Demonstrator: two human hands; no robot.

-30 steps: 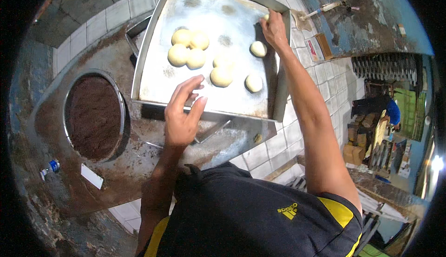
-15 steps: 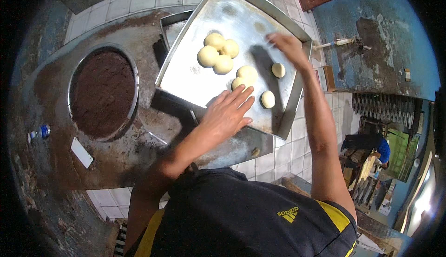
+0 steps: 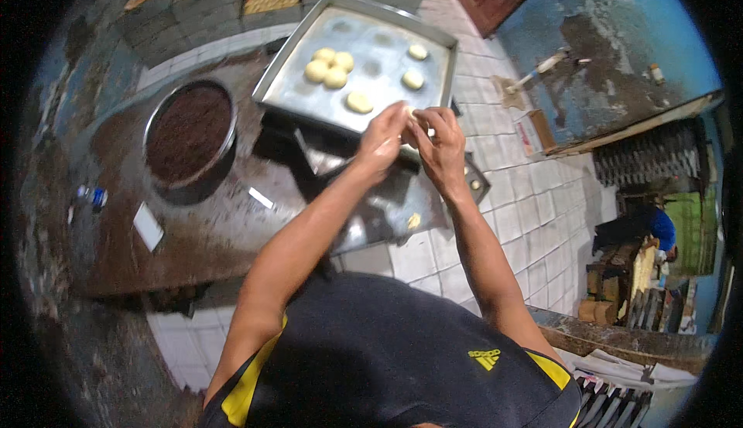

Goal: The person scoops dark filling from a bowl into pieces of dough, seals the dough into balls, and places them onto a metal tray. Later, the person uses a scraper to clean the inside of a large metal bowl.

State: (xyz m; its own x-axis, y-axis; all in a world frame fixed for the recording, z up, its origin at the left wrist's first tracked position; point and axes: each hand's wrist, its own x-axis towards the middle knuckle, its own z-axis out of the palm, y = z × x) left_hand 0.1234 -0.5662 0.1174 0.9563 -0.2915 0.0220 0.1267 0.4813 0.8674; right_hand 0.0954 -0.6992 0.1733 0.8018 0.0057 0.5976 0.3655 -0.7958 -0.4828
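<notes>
My left hand (image 3: 383,138) and my right hand (image 3: 439,145) meet over the near edge of a square metal tray (image 3: 309,110). Their fingers pinch together around a pale dough piece (image 3: 410,112), mostly hidden by the fingertips. On the tray, several round dough balls (image 3: 329,67) touch in a cluster at the left. A single dough piece (image 3: 359,102) lies just beyond my left hand. Farther right on the tray sit two more, a nearer piece (image 3: 412,80) and a farther piece (image 3: 418,52), apart from each other.
A round metal basin (image 3: 233,128) of dark brown crumbly filling (image 3: 188,134) stands left on the worn table (image 3: 224,231). A white card (image 3: 147,227) and a blue-labelled bottle (image 3: 94,195) lie near it. Far right, a person in blue (image 3: 662,229) is bent over.
Both hands have come together near the tray's front edge, the right one moving in from the tray's right side. A dough piece has been picked up. The view has shifted too.
</notes>
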